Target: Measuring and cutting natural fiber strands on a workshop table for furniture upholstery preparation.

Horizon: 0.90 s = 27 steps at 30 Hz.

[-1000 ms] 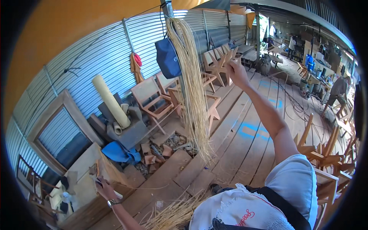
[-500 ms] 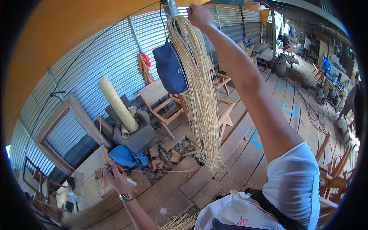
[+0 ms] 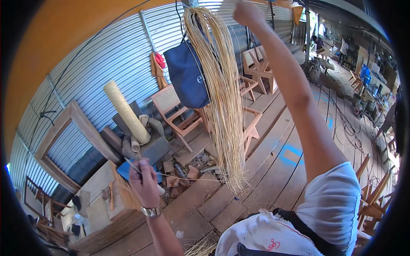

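While the right hand [image 3: 251,15] is held high beside the hanging bundle of strands [image 3: 218,98], the left hand [image 3: 145,185] is low and forward, so the two are well apart. The left thumb and fingers are pinched on a slim tool [image 3: 133,166] and, it seems, on one pale strand [image 3: 192,178] that trails off toward the bundle's lower end. The right fingers look curled into a fist, but the blur and the frame's top edge make it impossible to tell what, if anything, is inside. The bundle hangs doubled over beside the post [image 3: 189,3], in front of a dark blue bag [image 3: 185,77], its frayed tips near the floorboards.

Handling a single strand looks like the step in hand. To do it well, the person should draw smoothly and steadily, since a jerk could snap a thin fibre or drag its neighbours into a tangle. The left grip is best firm but light, with the tool angled away from the thumb and wrist. An even pull along the strand's own line probably prevents kinks, and the trailing end should stay clear of the wood offcuts [image 3: 172,181], where it could snag.
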Available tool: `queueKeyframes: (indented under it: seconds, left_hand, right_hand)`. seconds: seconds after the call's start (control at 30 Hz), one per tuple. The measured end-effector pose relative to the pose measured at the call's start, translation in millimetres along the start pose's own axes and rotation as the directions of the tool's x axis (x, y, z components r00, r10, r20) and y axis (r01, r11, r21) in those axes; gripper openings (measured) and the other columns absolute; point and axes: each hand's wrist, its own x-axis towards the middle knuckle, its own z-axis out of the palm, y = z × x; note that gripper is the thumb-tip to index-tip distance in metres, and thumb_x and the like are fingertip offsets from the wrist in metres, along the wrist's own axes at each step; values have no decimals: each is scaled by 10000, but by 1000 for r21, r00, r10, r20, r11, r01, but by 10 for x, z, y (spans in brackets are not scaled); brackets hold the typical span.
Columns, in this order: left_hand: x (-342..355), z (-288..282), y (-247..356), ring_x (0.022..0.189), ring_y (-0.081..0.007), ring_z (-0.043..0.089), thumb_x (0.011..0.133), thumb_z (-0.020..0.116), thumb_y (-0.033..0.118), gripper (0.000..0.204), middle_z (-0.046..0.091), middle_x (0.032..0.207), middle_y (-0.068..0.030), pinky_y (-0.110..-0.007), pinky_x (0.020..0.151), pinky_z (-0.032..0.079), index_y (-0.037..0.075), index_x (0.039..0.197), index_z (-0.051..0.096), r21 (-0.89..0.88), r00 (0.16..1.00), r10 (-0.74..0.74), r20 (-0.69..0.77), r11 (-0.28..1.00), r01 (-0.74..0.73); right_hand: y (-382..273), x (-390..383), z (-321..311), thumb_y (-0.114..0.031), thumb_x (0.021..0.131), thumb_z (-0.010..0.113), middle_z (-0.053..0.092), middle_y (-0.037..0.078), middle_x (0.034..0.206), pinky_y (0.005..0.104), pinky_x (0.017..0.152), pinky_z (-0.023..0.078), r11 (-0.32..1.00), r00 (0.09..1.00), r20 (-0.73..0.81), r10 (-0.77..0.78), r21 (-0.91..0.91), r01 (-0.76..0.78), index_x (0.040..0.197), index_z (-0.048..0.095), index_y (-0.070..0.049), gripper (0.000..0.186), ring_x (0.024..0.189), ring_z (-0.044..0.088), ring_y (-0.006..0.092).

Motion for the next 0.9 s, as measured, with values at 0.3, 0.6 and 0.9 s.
queueKeyframes:
  seconds: [0.3, 0.6, 0.9]
  left_hand:
    - [-1287, 307, -1048, 534, -72, 498, 897, 596, 184, 164, 613, 666, 1, -220, 493, 386, 25, 887, 638, 198, 727, -561, 396, 825, 529]
    - [-1767, 672, -2883, 608, -177, 606, 834, 614, 340, 325, 654, 686, -70, -319, 589, 458, 23, 768, 639, 503, 331, -808, 487, 570, 649]
    - [-3398, -1952, -2038, 724, -337, 601, 766, 626, 534, 495, 630, 740, -176, -412, 648, 443, 42, 810, 643, 870, 589, -787, -186, 147, 471]
  right_hand:
    - [368, -3695, 346, -299, 965, 497, 584, 8, 731, 245, 619, 462, 249, 475, 827, -300, 549, -798, 945, 617, -68, 260, 682, 555, 83]
    - [-848, -5055, 1042, -284, 980, 453, 576, 23, 742, 264, 624, 447, -388, 274, 737, -618, 17, -921, 989, 554, -64, 241, 680, 540, 137]
    - [-1, -6930, 2359, -128, 855, 548, 573, 46, 907, 296, 613, 493, 38, 435, 888, -147, 444, -895, 1117, 543, -55, 272, 781, 567, 152]
